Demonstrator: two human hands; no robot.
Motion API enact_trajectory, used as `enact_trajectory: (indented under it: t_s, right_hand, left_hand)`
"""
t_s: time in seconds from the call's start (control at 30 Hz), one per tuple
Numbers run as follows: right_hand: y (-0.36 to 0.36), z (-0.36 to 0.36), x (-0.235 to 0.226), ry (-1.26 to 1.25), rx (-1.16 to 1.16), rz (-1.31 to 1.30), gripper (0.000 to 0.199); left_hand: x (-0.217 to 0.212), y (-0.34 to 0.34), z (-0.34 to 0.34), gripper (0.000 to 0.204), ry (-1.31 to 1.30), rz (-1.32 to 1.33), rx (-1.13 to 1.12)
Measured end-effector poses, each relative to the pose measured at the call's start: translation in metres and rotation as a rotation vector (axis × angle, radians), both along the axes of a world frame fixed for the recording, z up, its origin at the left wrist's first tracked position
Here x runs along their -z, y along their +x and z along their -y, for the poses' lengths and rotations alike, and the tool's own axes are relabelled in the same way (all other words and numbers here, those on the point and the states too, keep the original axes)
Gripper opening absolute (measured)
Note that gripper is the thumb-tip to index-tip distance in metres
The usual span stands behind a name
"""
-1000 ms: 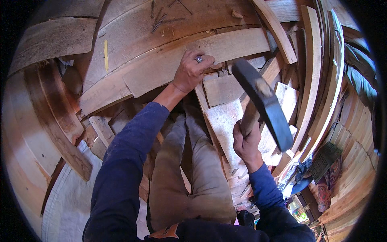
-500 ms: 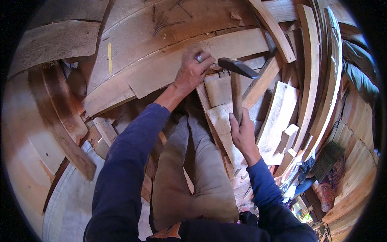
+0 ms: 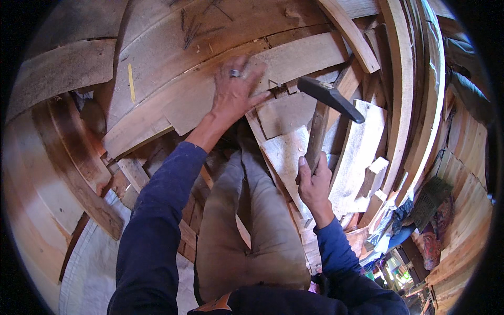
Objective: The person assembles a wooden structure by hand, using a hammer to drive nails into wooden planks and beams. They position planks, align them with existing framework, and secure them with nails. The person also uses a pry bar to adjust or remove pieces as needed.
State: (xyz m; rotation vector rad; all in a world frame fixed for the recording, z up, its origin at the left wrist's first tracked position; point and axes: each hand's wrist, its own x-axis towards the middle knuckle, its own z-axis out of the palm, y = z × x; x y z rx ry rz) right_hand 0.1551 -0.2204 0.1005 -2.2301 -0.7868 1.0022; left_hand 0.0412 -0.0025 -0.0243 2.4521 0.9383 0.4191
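Note:
My right hand (image 3: 315, 184) grips the wooden handle of a hammer (image 3: 331, 98), its dark metal head raised near the board's right part. My left hand (image 3: 234, 90), a ring on one finger, lies spread across a pale wooden board (image 3: 302, 56) with its fingers apart. A small bent nail (image 3: 272, 83) pokes up at the board's near edge, just right of the left thumb and apart from it. Several loose dark nails (image 3: 191, 32) are scattered on the wider planks beyond.
A narrow wood strip (image 3: 349, 34) lies slanted at the far right. Long upright timbers (image 3: 401, 94) stand along the right side, with short offcuts (image 3: 374, 176) beside them. A yellow strip (image 3: 131, 83) rests on the left planks. A pale cloth (image 3: 97, 262) lies at lower left.
My left hand has moved left from the board's near edge and spread its fingers, uncovering the bent nail. The hammer head has swung right and a little nearer.

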Motion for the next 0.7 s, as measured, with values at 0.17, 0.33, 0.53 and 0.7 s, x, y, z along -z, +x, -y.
enact_trajectory:
  t_s: [0.17, 0.33, 0.53, 0.7]
  right_hand:
    - [-0.003, -0.005, 0.0, -0.077, -0.03, -0.007, 0.028]
    - [0.001, -0.01, 0.009, -0.084, -0.125, 0.086, 0.031]
    - [0.008, -0.012, 0.017, -0.121, -0.184, 0.069, 0.033]
    - [0.01, -0.012, -0.016, -0.028, -0.2, 0.164, 0.031]
  left_hand:
    - [0.006, 0.011, 0.001, 0.026, 0.081, 0.197, 0.041]
    - [0.002, 0.018, 0.005, 0.018, 0.124, 0.167, 0.022]
    - [0.006, 0.018, 0.003, 0.017, 0.159, 0.195, 0.026]
    - [0.002, 0.016, 0.005, 0.017, 0.087, 0.194, 0.019]
